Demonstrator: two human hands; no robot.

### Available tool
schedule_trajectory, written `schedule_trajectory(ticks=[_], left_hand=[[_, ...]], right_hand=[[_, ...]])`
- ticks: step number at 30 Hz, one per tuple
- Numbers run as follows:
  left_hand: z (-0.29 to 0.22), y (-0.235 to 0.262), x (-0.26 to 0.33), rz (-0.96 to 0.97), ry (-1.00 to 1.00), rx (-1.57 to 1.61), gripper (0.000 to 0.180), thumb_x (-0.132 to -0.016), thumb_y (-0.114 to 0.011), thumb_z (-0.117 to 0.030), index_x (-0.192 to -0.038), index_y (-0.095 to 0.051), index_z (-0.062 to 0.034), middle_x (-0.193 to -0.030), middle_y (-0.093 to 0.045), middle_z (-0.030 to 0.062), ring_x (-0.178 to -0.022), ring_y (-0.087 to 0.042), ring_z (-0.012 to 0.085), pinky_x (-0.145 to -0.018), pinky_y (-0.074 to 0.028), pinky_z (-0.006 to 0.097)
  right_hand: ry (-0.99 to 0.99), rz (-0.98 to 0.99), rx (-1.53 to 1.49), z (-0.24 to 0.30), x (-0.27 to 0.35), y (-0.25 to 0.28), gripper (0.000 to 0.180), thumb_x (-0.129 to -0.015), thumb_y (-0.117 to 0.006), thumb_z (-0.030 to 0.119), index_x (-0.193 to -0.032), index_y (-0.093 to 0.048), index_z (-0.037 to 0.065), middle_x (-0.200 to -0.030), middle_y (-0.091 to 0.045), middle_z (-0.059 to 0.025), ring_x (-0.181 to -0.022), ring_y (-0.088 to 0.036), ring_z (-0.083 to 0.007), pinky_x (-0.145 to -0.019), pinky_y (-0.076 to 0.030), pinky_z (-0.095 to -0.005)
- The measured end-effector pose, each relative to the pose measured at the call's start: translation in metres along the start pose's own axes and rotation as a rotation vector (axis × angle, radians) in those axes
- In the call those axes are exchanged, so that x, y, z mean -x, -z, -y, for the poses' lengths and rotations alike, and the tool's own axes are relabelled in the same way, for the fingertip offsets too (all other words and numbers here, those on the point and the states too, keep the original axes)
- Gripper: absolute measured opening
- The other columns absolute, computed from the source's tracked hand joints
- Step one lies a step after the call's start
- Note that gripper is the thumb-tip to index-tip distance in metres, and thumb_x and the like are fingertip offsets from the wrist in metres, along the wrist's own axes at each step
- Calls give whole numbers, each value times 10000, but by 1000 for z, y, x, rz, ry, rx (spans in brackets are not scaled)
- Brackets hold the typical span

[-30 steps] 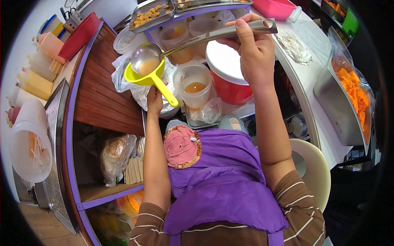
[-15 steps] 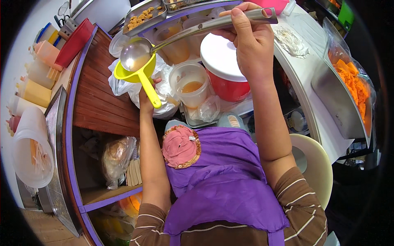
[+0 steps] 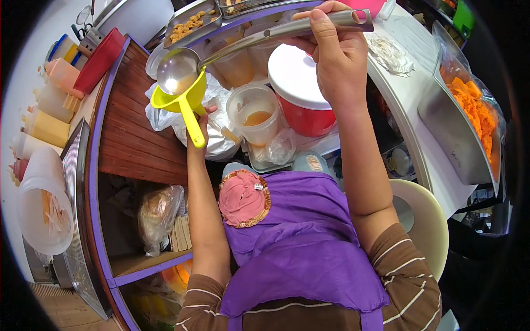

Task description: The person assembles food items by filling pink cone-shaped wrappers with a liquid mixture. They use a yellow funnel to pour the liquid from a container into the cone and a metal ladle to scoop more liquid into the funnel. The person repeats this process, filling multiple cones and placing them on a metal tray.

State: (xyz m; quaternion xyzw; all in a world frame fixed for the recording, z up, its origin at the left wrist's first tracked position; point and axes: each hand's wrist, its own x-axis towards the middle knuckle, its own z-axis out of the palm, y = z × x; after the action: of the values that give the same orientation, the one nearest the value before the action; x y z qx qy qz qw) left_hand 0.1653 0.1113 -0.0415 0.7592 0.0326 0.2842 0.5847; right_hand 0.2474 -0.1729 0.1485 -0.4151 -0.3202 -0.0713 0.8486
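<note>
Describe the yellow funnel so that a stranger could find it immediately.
Start at the red bucket with a white lid. Left of it, the left hand holds up a yellow funnel by its handle. A metal ladle rests in it; nothing nearby is bright yellow.

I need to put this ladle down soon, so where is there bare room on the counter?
The brown slatted wooden surface is bare between the red tray and the white plastic bags. The white counter is free beside the metal tray of orange pieces. Around the red white-lidded tub it is crowded.
</note>
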Motion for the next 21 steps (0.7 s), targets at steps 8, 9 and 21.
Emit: schedule_trajectory(ticks=[8,9,21], left_hand=[[2,0,-1,-6,42,21,221,-911,-428,-138,-1066,-488,8,-1043,-583,106,-1019,-496,163,-945,-313,301],[4,3,-2,-7,47,30,223,-910,-431,-139,-1066,-487,9,-1047,-583,109,-1023,-497,165,-948,-311,302],[-1,2,-2,4,21,21,251,-908,-446,-186,-1061,-488,8,-1044,-580,111,-1021,-488,164,-952,-304,309]], right_hand=[[8,-9,-19,1,1,0,118,-900,-462,166,-930,-422,59,-870,-533,-45,-759,-559,-87,-649,-502,-214],[8,-7,-23,1,1,0,119,-900,-463,167,-931,-422,59,-870,-533,-44,-759,-559,-86,-649,-502,-213],[0,-21,6,0,0,2,115,-901,-459,175,-921,-434,65,-877,-540,-41,-776,-562,-90,-651,-512,-219]])
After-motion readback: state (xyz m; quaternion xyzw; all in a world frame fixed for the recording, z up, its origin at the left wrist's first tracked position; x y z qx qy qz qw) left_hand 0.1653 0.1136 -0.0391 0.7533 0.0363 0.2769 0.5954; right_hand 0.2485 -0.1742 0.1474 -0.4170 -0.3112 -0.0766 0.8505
